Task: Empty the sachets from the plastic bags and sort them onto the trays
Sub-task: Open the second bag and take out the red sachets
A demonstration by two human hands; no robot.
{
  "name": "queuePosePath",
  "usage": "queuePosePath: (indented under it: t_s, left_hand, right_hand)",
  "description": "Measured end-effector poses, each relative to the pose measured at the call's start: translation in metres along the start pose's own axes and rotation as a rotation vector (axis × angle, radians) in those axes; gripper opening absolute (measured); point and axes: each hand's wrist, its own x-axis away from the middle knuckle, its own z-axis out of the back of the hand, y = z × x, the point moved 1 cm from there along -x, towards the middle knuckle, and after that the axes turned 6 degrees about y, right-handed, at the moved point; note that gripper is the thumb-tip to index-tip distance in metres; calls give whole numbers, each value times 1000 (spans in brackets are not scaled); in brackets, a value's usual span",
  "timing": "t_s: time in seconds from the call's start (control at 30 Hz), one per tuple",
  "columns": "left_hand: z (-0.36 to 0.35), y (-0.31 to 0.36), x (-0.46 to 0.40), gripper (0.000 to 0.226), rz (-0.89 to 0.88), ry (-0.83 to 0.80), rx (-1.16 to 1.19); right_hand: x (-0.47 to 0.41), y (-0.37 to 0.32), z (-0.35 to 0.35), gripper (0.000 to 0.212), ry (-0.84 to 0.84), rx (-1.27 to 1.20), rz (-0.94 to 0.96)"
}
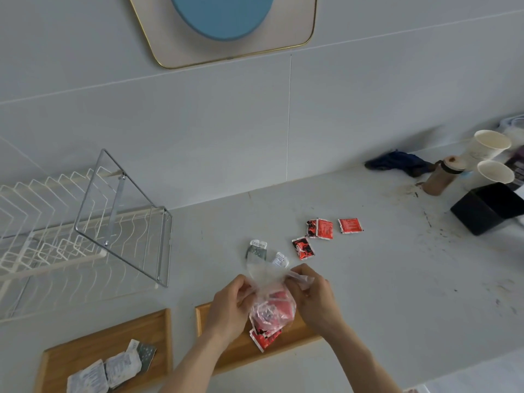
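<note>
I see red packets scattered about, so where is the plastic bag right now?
The bag is near the bottom centre, held between the left hand and right hand, above the right tray.

One head-worn wide view looks steeply down and forward, close over the counter [368, 279] toward the wall [198, 123].

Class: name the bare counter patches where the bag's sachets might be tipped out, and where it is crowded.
Bare counter lies right of the right hand, below the red sachets. Another patch lies between the wire rack and the grey sachets. Crowded: the far right corner by the paper cups and black box.
</note>
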Motion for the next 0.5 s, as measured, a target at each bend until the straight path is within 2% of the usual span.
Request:
queuePosePath:
  t_s: [0.1, 0.23, 0.37, 0.43, 0.5]
  left_hand:
    - [0, 1, 0, 32, -14, 17, 32]
    - [-1, 5, 0, 32, -33, 10, 1]
    - [-3, 2, 1, 18, -19, -7, -34]
    - [-4, -2, 3, 30, 12, -61, -101]
    - [-5, -3, 6, 42, 39, -100, -168]
  right_hand:
    - [-1, 2, 2, 6, -47, -4, -20]
    - [-1, 9, 4, 27, -156, 32, -43]
    - [2, 19, -2, 13, -104, 194, -93]
    - [6, 20, -8, 13, -153, 254, -74]
    - [7, 21, -12, 10, -126, 245, -84]
